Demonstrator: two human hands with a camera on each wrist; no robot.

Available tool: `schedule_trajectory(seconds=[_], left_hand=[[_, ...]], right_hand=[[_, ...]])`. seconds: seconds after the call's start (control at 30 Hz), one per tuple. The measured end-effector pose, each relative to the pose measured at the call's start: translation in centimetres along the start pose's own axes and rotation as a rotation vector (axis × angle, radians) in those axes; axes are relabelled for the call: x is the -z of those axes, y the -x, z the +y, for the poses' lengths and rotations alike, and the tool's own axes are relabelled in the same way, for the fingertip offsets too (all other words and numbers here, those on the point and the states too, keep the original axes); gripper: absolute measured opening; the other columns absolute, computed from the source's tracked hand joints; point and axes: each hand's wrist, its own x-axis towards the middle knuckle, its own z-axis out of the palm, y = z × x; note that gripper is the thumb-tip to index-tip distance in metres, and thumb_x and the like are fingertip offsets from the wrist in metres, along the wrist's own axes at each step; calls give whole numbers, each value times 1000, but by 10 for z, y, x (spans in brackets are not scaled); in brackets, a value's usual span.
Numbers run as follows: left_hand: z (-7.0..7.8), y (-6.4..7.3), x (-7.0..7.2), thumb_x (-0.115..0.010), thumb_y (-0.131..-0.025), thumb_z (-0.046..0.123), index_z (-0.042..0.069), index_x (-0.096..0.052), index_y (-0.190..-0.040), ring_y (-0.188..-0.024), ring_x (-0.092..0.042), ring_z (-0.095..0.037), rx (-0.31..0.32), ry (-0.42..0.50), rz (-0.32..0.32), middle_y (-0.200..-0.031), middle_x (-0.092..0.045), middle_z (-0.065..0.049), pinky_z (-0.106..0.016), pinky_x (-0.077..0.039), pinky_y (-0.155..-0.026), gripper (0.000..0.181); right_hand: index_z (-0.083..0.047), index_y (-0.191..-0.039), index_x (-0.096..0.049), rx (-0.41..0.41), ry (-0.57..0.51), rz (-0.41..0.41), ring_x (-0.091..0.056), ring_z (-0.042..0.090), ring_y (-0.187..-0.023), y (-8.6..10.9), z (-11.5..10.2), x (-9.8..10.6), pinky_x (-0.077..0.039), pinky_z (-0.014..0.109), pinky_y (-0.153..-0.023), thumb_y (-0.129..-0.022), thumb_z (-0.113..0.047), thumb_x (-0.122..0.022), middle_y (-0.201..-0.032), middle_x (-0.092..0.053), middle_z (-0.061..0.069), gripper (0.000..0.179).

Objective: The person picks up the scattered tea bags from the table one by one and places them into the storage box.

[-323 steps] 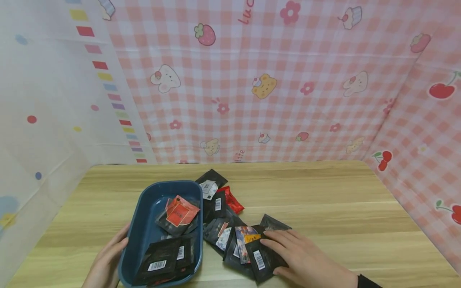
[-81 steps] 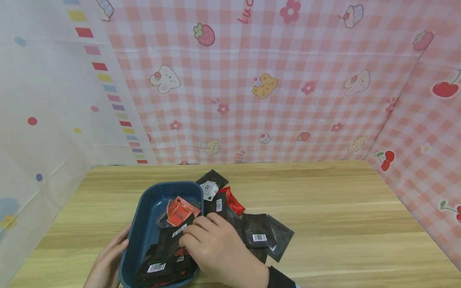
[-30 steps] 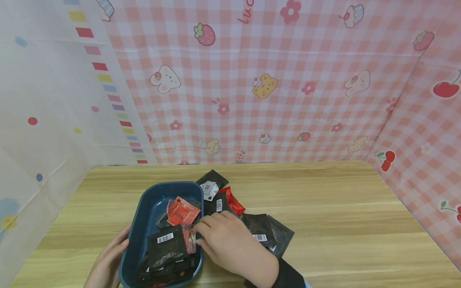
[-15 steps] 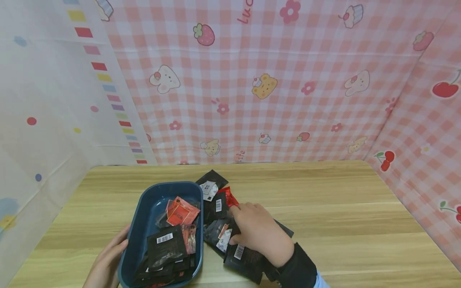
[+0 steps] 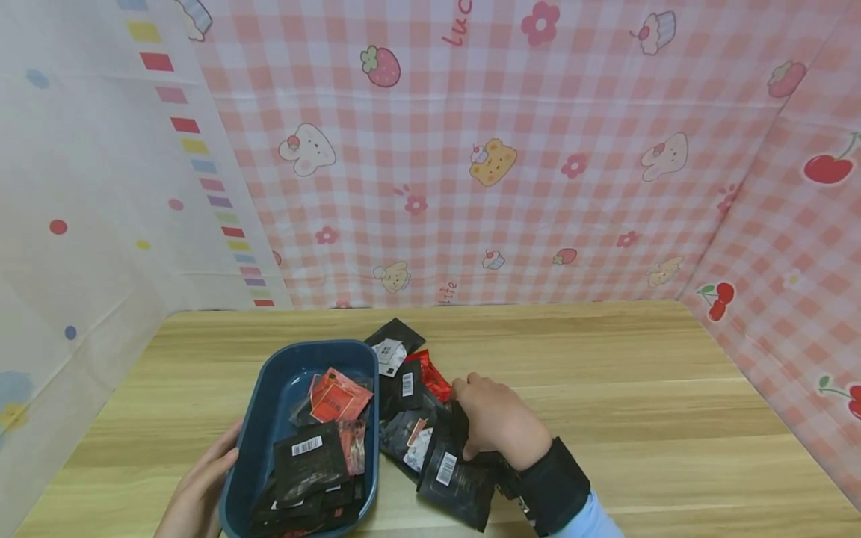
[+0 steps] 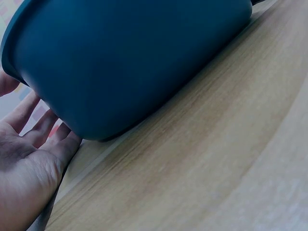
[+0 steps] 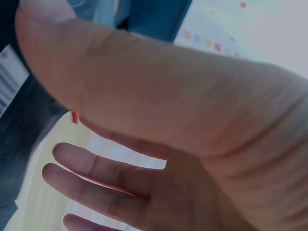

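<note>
In the head view, a dark blue plastic tub (image 5: pixel 255 418) holds several flat packets, among them a black sachet (image 5: pixel 309 463) and a reddish-orange sachet (image 5: pixel 339 396). My left hand (image 5: pixel 202 478) rests against the tub's left side; the left wrist view shows its fairly straight fingers (image 6: pixel 29 118) touching the outer wall. Over a pile right of the tub is my right hand (image 5: pixel 501 418), thumb and fingers spread, close by a black barcoded sachet (image 5: pixel 457 486). In the right wrist view, the thumb (image 7: pixel 120 82) overlaps dark sachets, and the other fingers stand apart.
Beside the tub lie further black sachets (image 5: pixel 401 388), a white-labelled one (image 5: pixel 390 355) and a shiny red packet (image 5: pixel 433 377). They sit on a wood-grain table (image 5: pixel 605 373). Patterned cloth (image 5: pixel 430 187) rises behind the table and at both sides.
After reaching into the tub, my right hand has moved right to the pile and shifted slightly further right. A black sachet and a clear reddish packet now lie in the tub. The left hand stays put.
</note>
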Motion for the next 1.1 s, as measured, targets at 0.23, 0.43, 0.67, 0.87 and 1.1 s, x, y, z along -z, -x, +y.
schedule_trajectory(seconds=[0.23,0.43,0.67,0.87,1.1], left_hand=[[0,1,0,-14,-104,8,28,-52,-132,-118,-54,-6,11,-32,32,-131,-61,14,-21,-52,-93,52],[2,2,-1,-16,-104,10,31,-54,-129,-117,-54,-4,51,-63,86,-129,-62,17,-21,-52,-91,50],[2,2,-1,-18,-104,12,33,-52,-129,-117,-53,-2,67,-94,105,-129,-60,19,-20,-52,-92,47],[2,0,-3,-20,-104,13,31,-48,-133,-118,-52,-1,59,-116,116,-131,-59,20,-20,-51,-93,44],[2,2,-2,-21,-105,15,31,-42,-138,-117,-52,0,77,-141,139,-130,-59,22,-20,-51,-92,43]], right_hand=[[-4,-106,-60,-56,-47,-27,-53,23,-81,-5,5,-3,-52,43,-73,-43,-17,-92,-91,-60,10,72],[-4,-103,-61,-57,-7,-10,-52,23,-81,-8,8,-7,-52,43,-73,-41,-22,-93,-89,-59,9,72],[-3,-97,-56,-60,20,16,-53,24,-79,-9,10,-9,-52,44,-71,-44,-21,-92,-87,-59,10,67],[-6,-82,-56,-18,63,152,-58,24,-65,-11,10,-9,-49,42,-59,-48,-15,-90,-74,-66,9,48],[-8,-80,-66,45,64,253,-60,20,-67,-7,8,0,-51,41,-60,-60,-6,-82,-78,-72,6,26]])
